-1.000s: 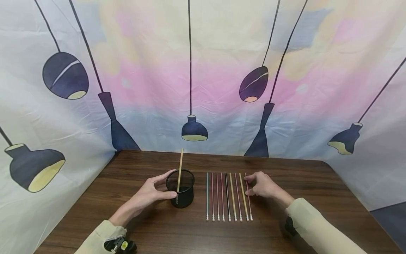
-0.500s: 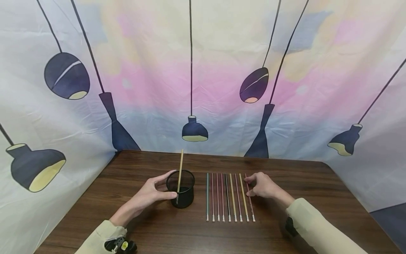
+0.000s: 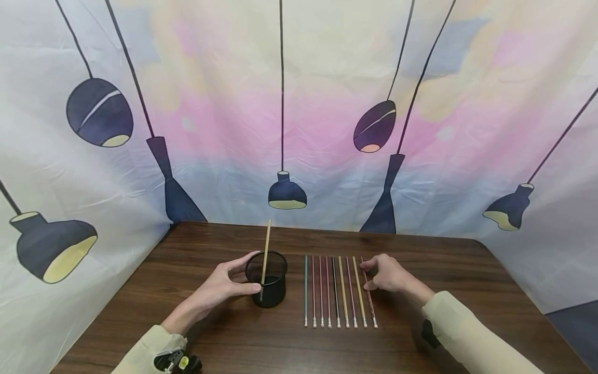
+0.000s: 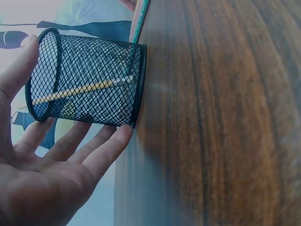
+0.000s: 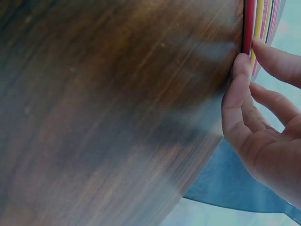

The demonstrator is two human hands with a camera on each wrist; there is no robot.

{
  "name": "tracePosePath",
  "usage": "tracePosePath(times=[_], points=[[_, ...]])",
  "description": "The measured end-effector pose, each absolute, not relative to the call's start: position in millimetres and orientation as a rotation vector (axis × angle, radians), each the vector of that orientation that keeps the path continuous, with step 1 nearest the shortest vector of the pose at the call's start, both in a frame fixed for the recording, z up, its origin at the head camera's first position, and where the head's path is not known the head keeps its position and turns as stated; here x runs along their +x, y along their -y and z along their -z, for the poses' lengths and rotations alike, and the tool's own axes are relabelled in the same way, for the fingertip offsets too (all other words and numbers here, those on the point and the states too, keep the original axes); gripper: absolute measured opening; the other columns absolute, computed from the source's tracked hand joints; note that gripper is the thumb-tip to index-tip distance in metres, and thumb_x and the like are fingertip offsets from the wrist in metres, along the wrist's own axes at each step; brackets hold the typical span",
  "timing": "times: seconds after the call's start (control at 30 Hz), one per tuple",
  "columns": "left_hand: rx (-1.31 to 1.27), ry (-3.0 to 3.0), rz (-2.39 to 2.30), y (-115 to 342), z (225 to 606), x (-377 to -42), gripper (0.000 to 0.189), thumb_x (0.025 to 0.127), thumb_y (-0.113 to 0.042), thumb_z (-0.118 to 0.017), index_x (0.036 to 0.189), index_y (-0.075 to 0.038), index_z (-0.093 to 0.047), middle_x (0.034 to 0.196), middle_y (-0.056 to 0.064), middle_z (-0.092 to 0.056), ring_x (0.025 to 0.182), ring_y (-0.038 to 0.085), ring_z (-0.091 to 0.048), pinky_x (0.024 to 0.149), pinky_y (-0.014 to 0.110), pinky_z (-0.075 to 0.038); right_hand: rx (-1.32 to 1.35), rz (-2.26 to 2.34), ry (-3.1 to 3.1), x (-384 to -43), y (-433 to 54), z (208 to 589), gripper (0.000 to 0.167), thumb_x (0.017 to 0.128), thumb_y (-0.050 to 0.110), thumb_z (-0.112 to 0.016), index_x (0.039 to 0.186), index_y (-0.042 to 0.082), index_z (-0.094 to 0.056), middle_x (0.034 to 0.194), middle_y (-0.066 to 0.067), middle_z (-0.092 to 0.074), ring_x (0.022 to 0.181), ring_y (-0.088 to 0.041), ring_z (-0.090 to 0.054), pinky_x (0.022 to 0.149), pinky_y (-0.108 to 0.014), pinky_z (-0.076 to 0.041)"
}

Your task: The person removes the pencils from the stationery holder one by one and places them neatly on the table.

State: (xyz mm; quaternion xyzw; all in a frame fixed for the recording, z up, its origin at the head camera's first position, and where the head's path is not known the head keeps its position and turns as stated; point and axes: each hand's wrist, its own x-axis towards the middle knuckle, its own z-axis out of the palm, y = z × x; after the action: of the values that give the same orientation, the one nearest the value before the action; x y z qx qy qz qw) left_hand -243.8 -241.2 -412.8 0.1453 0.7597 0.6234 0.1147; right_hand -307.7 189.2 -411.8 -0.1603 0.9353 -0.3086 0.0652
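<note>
A black mesh pencil cup (image 3: pixel 272 296) stands upright on the table, a yellow pencil (image 3: pixel 267 249) leaning inside it. My left hand (image 3: pixel 227 280) holds the cup from the left, thumb and fingers spread around its side; the left wrist view shows the fingers along the mesh (image 4: pixel 94 61). To the right lies a row of several pencils, from a teal one (image 3: pixel 306 291) through pink, black (image 3: pixel 335 291) and yellow ones. At the row's right end my right hand (image 3: pixel 388 272) pinches a red pencil (image 3: pixel 371 306) between thumb and fingers. Its far part is partly covered by the fingers.
The brown wooden table (image 3: pixel 261 343) extends around the pencils and cup. Behind it hangs a cloth backdrop (image 3: pixel 233 130) printed with lamps. Erasers of the row point toward me.
The red pencil's eraser end has swung slightly to the right, away from the neighbouring yellow pencil. My right hand has shifted very slightly right; the left hand and cup stay in place.
</note>
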Motion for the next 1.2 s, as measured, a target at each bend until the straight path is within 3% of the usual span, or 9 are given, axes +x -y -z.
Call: tracePosePath(times=[0.27,0.63,1.03,1.1,1.2], points=[[0.432,-2.224,-1.833,241,412,-243,0.083,0.095,-0.015,-0.081,0.166,-0.014,-0.037,0.157,0.021,-0.049,0.139,0.039,-0.053,0.106,0.047,-0.049,-0.49,0.941,-2.835,-306,-189,413,0.046,0.077,-0.001,-0.092,0.121,-0.005,-0.076,0.118,-0.018,-0.074,0.123,-0.044,-0.062,0.098,-0.054,-0.052],[0.44,-2.228,-1.828,242,414,-243,0.084,0.095,-0.018,-0.082,0.166,-0.014,-0.037,0.157,0.021,-0.049,0.141,0.04,-0.051,0.106,0.047,-0.048,-0.504,0.952,-2.847,-304,-192,413,0.049,0.078,0.001,-0.092,0.124,-0.005,-0.075,0.115,-0.015,-0.075,0.119,-0.041,-0.064,0.093,-0.052,-0.055],[0.426,-2.224,-1.832,243,413,-244,0.083,0.095,-0.017,-0.081,0.166,-0.016,-0.037,0.159,0.022,-0.046,0.142,0.042,-0.049,0.108,0.049,-0.047,-0.59,1.11,-2.803,-296,-187,393,0.052,0.081,-0.003,-0.087,0.13,-0.008,-0.07,0.128,-0.022,-0.071,0.116,-0.041,-0.068,0.082,-0.045,-0.06],[0.42,-2.229,-1.828,243,413,-243,0.082,0.095,-0.017,-0.081,0.166,-0.017,-0.038,0.159,0.021,-0.046,0.142,0.041,-0.049,0.108,0.05,-0.047,-0.613,1.123,-2.791,-294,-182,389,0.051,0.083,-0.003,-0.086,0.131,-0.008,-0.07,0.13,-0.023,-0.07,0.113,-0.04,-0.069,0.08,-0.044,-0.06],[0.428,-2.227,-1.829,242,414,-243,0.081,0.096,-0.016,-0.08,0.166,-0.017,-0.038,0.158,0.021,-0.047,0.142,0.041,-0.05,0.108,0.05,-0.046,-0.658,1.142,-2.78,-292,-173,386,0.048,0.085,-0.002,-0.085,0.131,-0.006,-0.07,0.122,-0.023,-0.072,0.09,-0.032,-0.072,0.074,-0.04,-0.058]])
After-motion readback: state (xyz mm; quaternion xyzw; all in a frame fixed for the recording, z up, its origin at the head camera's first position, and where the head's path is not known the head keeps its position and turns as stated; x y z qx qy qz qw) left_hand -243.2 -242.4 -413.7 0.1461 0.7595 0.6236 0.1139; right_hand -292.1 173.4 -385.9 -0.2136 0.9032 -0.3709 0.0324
